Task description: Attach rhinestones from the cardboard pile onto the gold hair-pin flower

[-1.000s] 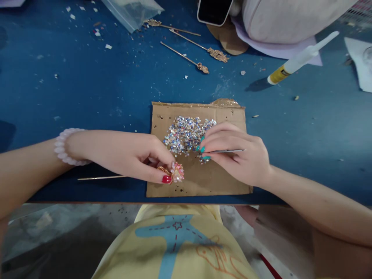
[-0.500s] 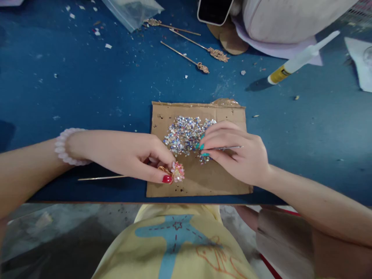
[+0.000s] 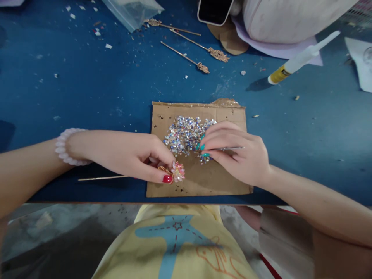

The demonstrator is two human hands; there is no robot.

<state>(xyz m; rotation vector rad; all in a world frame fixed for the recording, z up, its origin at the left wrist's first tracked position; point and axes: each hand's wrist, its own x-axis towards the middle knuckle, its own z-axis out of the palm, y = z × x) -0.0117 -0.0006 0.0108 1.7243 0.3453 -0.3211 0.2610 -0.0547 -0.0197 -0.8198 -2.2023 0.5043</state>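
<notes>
My left hand pinches a gold hairpin at its head, where a pink jewelled flower rests on a piece of brown cardboard. The pin's thin stem runs left under my palm. My right hand, with teal nails, is closed on a thin metal tool whose tip is hidden by my fingers at the edge of a heap of small shiny rhinestones on the cardboard.
The blue table carries three bare gold hairpins at the back, a clear plastic bag, a phone, a white glue tube at the right, white paper and scattered crumbs.
My right hand's fingers have shifted very slightly over the rhinestone heap. My left hand and the hairpin have stayed put.
</notes>
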